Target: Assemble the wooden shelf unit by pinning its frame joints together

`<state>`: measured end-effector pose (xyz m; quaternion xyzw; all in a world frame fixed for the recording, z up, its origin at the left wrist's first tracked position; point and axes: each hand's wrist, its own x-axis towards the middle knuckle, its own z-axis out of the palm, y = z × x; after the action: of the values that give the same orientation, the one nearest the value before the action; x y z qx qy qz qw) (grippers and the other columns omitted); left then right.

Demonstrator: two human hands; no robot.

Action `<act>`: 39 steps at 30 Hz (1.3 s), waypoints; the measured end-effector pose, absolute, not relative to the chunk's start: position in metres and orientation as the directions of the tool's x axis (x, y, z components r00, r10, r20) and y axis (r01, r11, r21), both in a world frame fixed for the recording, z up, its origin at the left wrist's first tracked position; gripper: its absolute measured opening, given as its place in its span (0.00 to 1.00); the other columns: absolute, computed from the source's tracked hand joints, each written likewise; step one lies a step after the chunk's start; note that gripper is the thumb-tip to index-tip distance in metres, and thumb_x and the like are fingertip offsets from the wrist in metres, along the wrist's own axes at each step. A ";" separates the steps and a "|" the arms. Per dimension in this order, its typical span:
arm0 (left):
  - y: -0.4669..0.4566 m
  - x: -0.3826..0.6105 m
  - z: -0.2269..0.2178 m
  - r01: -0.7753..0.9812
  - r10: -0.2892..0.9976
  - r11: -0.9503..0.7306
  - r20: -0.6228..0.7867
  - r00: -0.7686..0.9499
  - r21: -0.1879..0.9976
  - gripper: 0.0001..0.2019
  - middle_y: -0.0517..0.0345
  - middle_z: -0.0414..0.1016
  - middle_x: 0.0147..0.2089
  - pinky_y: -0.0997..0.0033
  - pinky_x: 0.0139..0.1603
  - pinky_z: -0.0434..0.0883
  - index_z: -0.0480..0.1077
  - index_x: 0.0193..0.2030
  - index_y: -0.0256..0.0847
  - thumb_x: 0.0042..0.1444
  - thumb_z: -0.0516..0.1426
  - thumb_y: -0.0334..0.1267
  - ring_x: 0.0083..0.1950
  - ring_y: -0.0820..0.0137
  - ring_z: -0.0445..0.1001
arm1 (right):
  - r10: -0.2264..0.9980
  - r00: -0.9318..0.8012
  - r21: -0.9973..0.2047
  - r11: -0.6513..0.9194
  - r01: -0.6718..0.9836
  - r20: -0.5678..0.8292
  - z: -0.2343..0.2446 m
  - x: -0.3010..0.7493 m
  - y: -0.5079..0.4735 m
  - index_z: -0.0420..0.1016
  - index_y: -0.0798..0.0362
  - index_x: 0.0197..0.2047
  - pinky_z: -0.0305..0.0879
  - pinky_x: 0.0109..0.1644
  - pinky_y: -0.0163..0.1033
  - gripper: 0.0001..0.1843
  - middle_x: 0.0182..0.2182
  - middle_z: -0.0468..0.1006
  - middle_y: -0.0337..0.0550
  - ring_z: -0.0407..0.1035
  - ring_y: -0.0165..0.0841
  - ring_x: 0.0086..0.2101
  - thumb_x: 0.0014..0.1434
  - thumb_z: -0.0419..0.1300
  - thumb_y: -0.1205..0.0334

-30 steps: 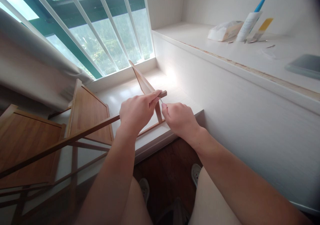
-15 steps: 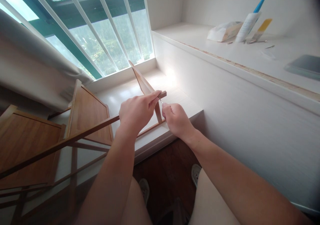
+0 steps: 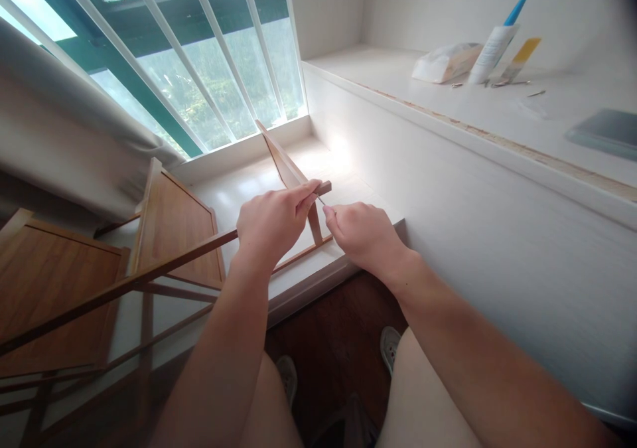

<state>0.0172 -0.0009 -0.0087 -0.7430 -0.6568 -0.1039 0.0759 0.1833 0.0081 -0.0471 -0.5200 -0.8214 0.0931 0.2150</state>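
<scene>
My left hand [image 3: 273, 219] is closed around a long wooden bar [image 3: 189, 257] of a wooden folding shelf, close to the bar's right end. In my right hand [image 3: 365, 232], a fist hides the handle of what looks like a screwdriver [image 3: 321, 200]; only its thin metal shaft shows. The shaft slants up to the bar beside my left thumb, and its tip is hidden there. Below and behind my hands stands a tilted wooden panel [image 3: 283, 159] of the same shelf. Two more panels, a middle one [image 3: 179, 222] and a left one [image 3: 60, 295], are at the left.
A white ledge [image 3: 388, 79] on the right holds a white tube [image 3: 494, 53] with a blue nozzle, a yellow-handled brush [image 3: 520, 56], a plastic packet [image 3: 445, 62], small metal pieces and a dark flat object [image 3: 604, 133]. A barred window [image 3: 199, 56] is ahead, a curtain [image 3: 64, 116] left.
My right hand has turned at the wrist, its knuckles rolling up and to the right, with the forearm shifting right. My left hand and the bar have stayed put.
</scene>
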 end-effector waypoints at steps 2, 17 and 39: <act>-0.001 0.017 -0.009 0.992 0.960 -0.125 0.257 0.115 0.023 0.20 0.62 0.83 0.46 0.63 0.34 0.63 0.68 0.61 0.69 0.69 0.44 0.52 0.41 0.58 0.79 | 0.897 -0.363 -0.377 0.437 0.817 0.252 -0.046 0.182 0.008 0.68 0.53 0.27 0.38 0.30 0.41 0.25 0.22 0.69 0.44 0.54 0.31 0.23 0.71 0.42 0.52; 0.000 0.017 -0.011 0.992 0.954 -0.128 0.273 0.122 0.003 0.19 0.64 0.83 0.45 0.66 0.31 0.59 0.68 0.61 0.70 0.69 0.44 0.52 0.40 0.59 0.79 | 0.960 -0.197 -0.882 0.261 0.392 0.197 -0.061 0.164 0.007 0.56 0.50 0.19 0.48 0.29 0.38 0.24 0.16 0.57 0.35 0.56 0.28 0.21 0.68 0.45 0.57; 0.000 0.017 -0.011 0.992 0.953 -0.125 0.279 0.116 0.014 0.19 0.64 0.83 0.45 0.64 0.31 0.58 0.69 0.60 0.71 0.69 0.44 0.52 0.38 0.59 0.78 | 0.924 -0.289 -0.417 0.373 0.829 0.252 -0.050 0.172 0.006 0.77 0.55 0.30 0.46 0.30 0.41 0.29 0.25 0.78 0.48 0.68 0.36 0.26 0.71 0.39 0.55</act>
<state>0.0167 -0.0001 -0.0111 -0.7418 -0.6556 -0.1103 0.0879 0.1722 0.0057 -0.0503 -0.5505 -0.7960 0.1030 0.2296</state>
